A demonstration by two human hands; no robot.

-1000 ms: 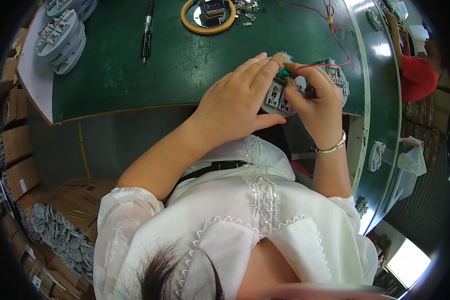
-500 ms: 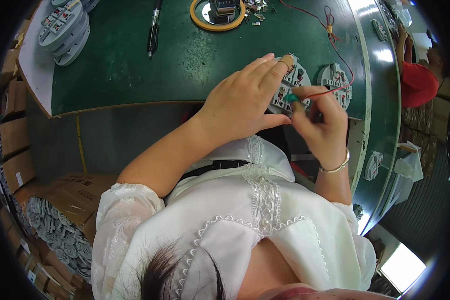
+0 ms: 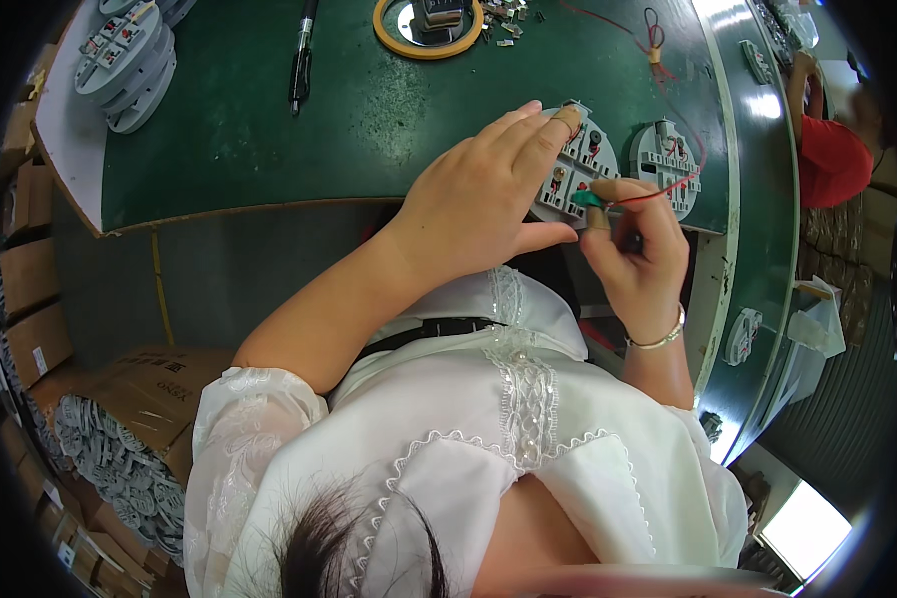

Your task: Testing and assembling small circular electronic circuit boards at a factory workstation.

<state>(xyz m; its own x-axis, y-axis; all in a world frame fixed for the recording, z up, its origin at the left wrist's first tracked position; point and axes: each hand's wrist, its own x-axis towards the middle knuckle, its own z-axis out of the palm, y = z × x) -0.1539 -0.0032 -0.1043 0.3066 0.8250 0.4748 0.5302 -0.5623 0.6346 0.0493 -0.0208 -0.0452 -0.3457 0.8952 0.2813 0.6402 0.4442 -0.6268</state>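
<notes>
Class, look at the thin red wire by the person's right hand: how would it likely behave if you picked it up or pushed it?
The red wire curves loosely from the right hand across the green table, so it is probably floppy. It looks very thin, so likely light. Pushed, it would probably bend rather than slide.
</notes>
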